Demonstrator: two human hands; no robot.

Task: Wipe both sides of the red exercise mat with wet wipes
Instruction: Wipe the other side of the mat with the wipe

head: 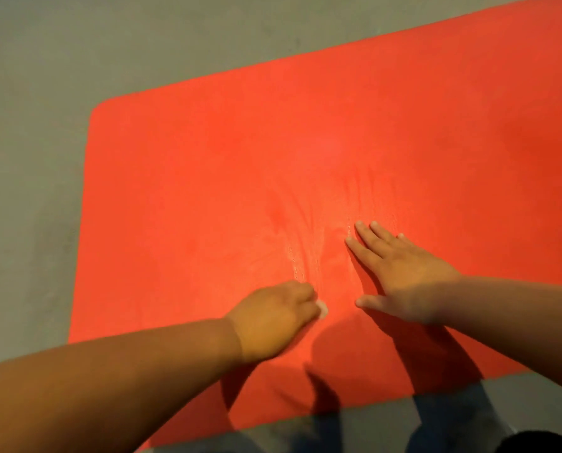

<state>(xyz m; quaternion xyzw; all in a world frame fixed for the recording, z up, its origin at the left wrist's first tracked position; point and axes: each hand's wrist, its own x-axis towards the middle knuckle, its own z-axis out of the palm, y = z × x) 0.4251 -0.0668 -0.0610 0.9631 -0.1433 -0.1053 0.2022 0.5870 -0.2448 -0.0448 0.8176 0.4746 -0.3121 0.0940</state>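
The red exercise mat (pixel 227 178) lies flat on the floor and fills most of the view. My left hand (pixel 273 318) has its fingers curled round a small white wet wipe (pixel 322 310), of which only a corner peeks out, and presses it on the mat near its front edge. My right hand (pixel 400 273) lies flat on the mat just to the right, fingers straight and spread, palm down. Faint wet streaks (pixel 302 253) mark the mat above the two hands.
Grey floor (pixel 28 158) surrounds the mat on the left, at the back and along the front edge. Shadows of my arms fall across the mat's near edge. A dark shape (pixel 537 443) sits at the bottom right corner.
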